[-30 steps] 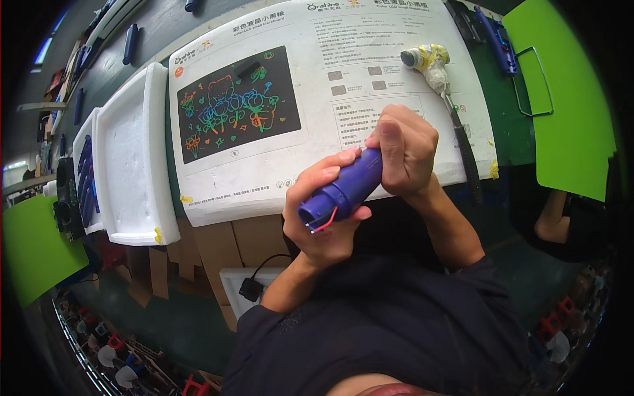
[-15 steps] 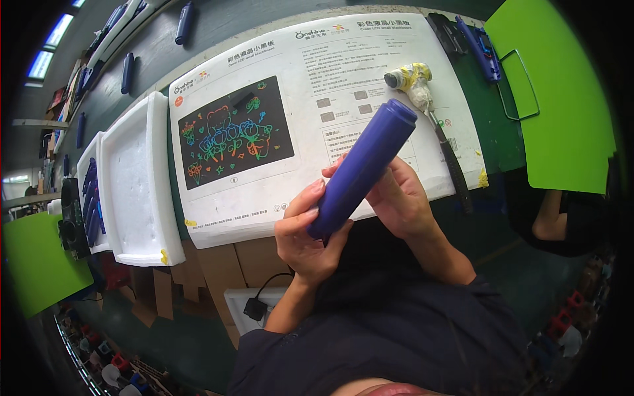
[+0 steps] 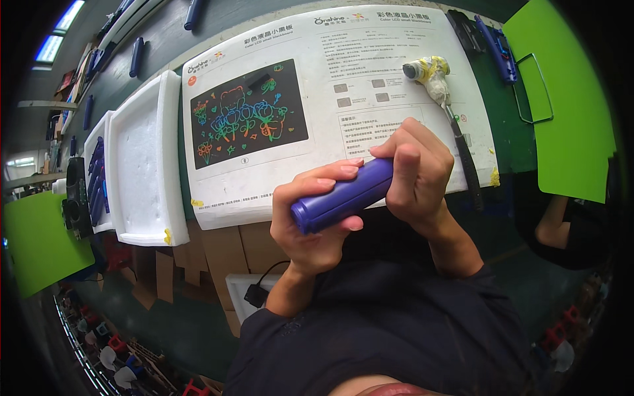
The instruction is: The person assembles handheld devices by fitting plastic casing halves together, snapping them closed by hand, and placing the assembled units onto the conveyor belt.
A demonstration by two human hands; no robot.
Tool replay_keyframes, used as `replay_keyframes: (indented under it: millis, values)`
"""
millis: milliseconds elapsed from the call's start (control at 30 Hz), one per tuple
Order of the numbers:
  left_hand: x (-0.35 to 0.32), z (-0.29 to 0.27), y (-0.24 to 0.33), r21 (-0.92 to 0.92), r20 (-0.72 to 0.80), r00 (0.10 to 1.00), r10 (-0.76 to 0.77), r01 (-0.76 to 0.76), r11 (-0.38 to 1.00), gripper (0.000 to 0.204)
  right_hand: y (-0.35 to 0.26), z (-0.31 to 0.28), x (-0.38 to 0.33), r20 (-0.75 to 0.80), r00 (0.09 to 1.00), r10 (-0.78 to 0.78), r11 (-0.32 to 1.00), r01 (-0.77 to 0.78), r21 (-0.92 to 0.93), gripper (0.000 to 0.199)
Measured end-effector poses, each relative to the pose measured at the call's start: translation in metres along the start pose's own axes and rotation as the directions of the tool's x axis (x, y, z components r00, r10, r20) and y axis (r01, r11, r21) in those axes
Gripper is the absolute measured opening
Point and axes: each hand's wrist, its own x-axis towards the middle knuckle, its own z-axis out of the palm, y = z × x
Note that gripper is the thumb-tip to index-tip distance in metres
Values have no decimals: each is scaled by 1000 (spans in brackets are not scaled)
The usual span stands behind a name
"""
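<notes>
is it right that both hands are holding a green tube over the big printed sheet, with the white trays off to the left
Not quite: the tube is blue-purple, not green, as the head view shows. The rest stands: left hand and right hand both grip it over the printed sheet, white trays to the left.

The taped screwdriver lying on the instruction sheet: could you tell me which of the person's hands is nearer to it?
Right. The right hand grips the blue cylinder just below the taped screwdriver; the left hand holds the cylinder's other end, farther down-left.
</notes>
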Motion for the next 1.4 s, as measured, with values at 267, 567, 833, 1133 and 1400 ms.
replay_keyframes:
  millis: [267,567,833,1133,1400]
  values:
    - [-9,-4,-21,206,-71,991,115,-98,974,46,24,18,8,176,981,78,988,-100,121,34]
    - [-20,-17,-16,-139,-238,967,-90,57,989,51,10,-19,-10,533,709,462,260,-683,683,64]
    - [-10,-16,13,101,-5,738,-675,672,734,36,15,-8,0,370,783,500,321,-564,761,61]
    - [-9,-19,3,-289,137,611,-779,777,559,53,-7,2,-4,501,727,470,367,-677,638,38]
    - [1,-24,4,-245,119,672,-731,733,634,51,-20,10,-1,500,712,493,547,-700,459,48]
